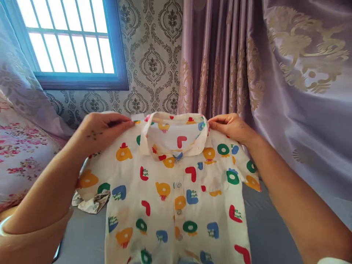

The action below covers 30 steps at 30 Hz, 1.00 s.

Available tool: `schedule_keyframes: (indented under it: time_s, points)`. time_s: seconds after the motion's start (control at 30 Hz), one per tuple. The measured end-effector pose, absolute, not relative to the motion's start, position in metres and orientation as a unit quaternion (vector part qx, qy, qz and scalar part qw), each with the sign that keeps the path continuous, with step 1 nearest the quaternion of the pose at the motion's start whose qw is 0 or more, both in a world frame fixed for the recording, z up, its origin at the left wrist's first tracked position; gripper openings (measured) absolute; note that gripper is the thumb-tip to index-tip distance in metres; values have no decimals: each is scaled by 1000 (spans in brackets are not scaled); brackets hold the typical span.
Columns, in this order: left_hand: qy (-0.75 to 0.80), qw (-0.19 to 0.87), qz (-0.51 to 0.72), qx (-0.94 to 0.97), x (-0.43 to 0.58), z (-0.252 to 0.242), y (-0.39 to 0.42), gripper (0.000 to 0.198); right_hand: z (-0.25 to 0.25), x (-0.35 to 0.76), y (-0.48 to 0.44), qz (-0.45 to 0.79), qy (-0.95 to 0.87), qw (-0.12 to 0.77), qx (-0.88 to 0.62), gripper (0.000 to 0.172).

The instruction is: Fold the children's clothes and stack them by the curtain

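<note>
Printed shirt is spread collar-up, front facing the camera, a grey surface visible either side. Left hand: grip pinches fabric at one shoulder. Right hand: grip pinches the other shoulder, beside the collar.

- The surface is grey and runs behind and to both sides of the shirt, down to the bottom of the view.
- Faint creases show in its grey covering, right of the shirt.
- The shirt hides the middle of the surface; its hem is out of view, so whether its lower part rests there cannot be told.
- A crumpled cloth, pale with darker marks, lies on the surface at the left, its top edge hidden by the shirt's sleeve.
- Nearer the bottom left, a dark-edged object lies on the surface, mostly hidden by the left forearm; too little shows to name it.
</note>
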<state>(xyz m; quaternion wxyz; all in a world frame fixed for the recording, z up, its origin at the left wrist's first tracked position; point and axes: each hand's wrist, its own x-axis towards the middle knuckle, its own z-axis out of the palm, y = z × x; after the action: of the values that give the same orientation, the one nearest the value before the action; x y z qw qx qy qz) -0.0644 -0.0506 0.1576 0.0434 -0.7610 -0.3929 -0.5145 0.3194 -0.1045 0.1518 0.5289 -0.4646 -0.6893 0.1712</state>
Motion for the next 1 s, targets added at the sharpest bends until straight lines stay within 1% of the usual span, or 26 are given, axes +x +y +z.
schedule_keyframes:
  time_s: [0.07,0.17,0.3,0.47,0.57,0.73,0.87,1.0]
  points:
    - [-403,-10,-442,-801,-62,136,-27,32,132,322,-89,205,-687,506,-479,42]
    - [-406,-77,-341,-845,-55,90,10,35,95,323,-66,257,-677,475,-500,42]
    - [-407,-113,-304,-854,-41,22,44,41,38,328,-37,296,-664,440,-527,39]
    - [-441,-115,-269,-848,-29,-41,69,43,-27,338,-4,255,-688,390,-556,38]
    - [-456,-106,-247,-848,-26,-63,81,41,-47,338,7,223,-701,370,-567,36]
    - [-461,-94,-212,-856,-25,-84,94,40,-58,334,14,189,-700,359,-588,31]
    - [-449,-98,-186,-868,-25,-99,102,36,-70,335,22,177,-711,306,-607,24]
    - [-468,-101,-167,-862,-25,-114,107,35,-83,335,32,162,-725,262,-615,23]
